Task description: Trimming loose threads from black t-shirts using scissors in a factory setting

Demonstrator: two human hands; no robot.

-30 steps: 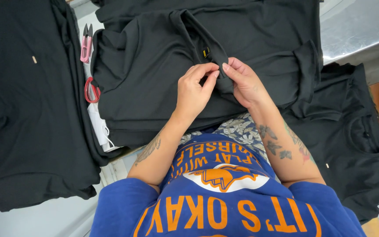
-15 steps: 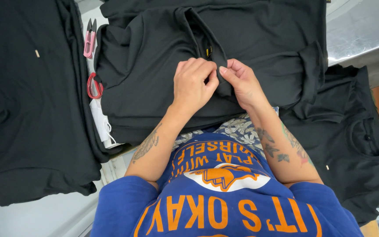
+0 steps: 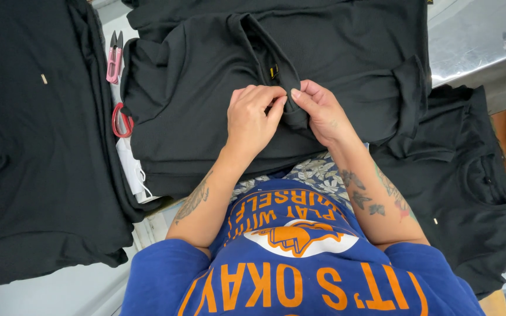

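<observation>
Black shirt (image 3: 194, 88) lies just beyond the wrists — its collar (image 3: 291, 88) runs down between them. Left hand (image 3: 253, 120) and right hand (image 3: 320, 111) both pinch that collar, fingertips nearly touching.

Three black garment stacks (image 3: 218, 88), perhaps four; two cutters: pink snips (image 3: 113, 58), red-handled scissors (image 3: 121, 120).

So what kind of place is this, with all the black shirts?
Probably a clothing workshop: piles of black shirts cover the table, pink thread snips lie beside them, and both hands pinch one black shirt's collar.
</observation>
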